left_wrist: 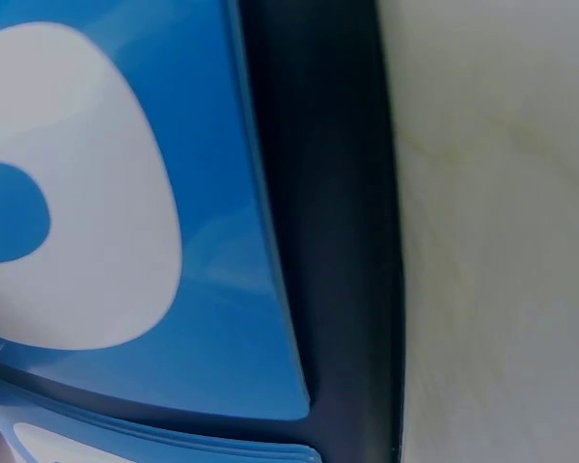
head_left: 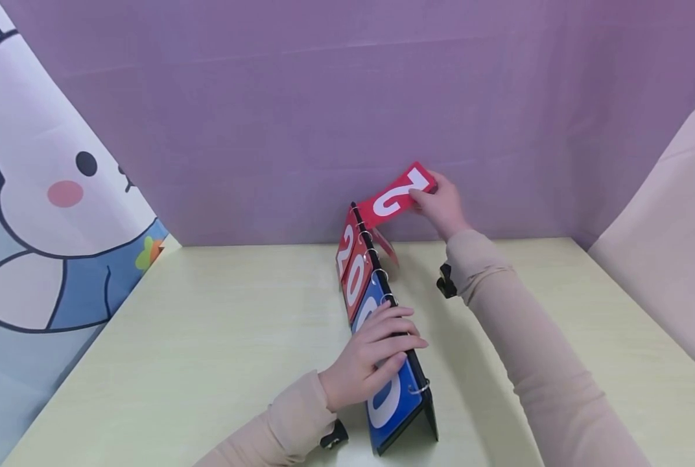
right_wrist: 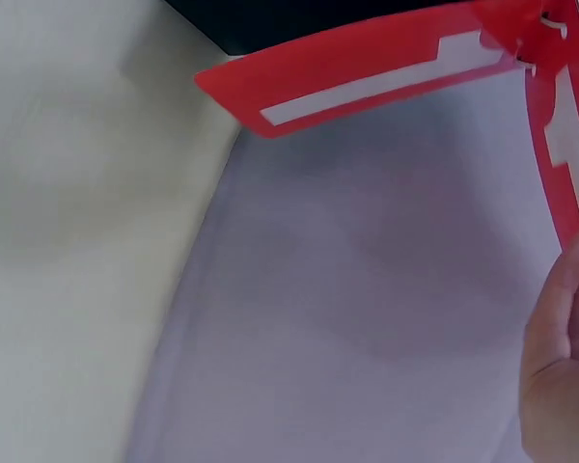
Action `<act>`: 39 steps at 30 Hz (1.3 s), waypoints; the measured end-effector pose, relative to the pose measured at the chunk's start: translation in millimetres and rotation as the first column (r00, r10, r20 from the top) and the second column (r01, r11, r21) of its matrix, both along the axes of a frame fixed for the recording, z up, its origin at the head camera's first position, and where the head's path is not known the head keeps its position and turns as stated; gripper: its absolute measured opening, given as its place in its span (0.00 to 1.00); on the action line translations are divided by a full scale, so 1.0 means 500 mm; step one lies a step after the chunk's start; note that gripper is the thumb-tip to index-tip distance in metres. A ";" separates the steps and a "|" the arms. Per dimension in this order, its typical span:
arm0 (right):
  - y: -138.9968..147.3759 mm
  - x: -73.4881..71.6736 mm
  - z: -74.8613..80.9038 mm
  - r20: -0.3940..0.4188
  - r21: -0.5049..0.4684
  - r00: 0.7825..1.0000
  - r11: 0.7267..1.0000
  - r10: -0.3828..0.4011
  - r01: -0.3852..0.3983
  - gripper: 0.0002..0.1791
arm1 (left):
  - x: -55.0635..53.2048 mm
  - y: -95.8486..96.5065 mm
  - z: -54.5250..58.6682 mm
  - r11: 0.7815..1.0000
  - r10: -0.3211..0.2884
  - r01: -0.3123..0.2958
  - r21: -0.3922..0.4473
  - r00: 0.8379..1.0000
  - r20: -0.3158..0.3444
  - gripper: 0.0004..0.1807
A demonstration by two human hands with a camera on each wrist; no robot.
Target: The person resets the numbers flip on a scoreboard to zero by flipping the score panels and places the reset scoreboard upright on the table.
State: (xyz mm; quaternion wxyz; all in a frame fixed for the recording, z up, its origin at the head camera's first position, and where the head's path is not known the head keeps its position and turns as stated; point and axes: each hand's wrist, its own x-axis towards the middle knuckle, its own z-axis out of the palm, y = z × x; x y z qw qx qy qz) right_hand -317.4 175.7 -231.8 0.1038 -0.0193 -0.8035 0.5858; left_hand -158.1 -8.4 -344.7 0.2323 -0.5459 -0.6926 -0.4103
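A tabletop flip scoreboard (head_left: 420,363), a black folded stand with ringed number cards, stands like a tent on the table. Its red cards (head_left: 354,279) show 2 and 0 at the far end; blue cards (head_left: 406,383) with white digits are at the near end. My right hand (head_left: 443,204) pinches the free end of a lifted red card (head_left: 382,206) bearing a white digit. Another red card (right_wrist: 367,72) hangs on the scoreboard's far side in the right wrist view. My left hand (head_left: 371,353) rests across the top ridge over the blue cards, fingers fairly straight.
The pale table (head_left: 236,337) runs back to a purple cloth wall (head_left: 324,117). A cartoon-printed panel (head_left: 50,194) stands on the left, and a pale panel (head_left: 668,214) on the right. Dark wrist cameras (head_left: 448,282) sit under both sleeves.
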 end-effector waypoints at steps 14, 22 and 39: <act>-0.062 0.019 0.010 -0.061 0.211 0.982 0.964 0.178 -0.161 0.31 | -0.005 0.008 -0.002 1.000 0.006 -0.005 0.028 0.999 -0.047 0.20; -0.095 0.017 -0.022 -0.101 0.506 0.942 0.831 0.321 -0.229 0.22 | -0.006 0.010 -0.003 0.999 0.011 -0.008 0.045 0.997 -0.080 0.21; -0.159 0.022 -0.030 -0.015 0.910 0.873 0.369 0.487 -0.190 0.08 | -0.006 0.014 -0.005 0.999 0.011 -0.006 0.051 0.995 -0.104 0.21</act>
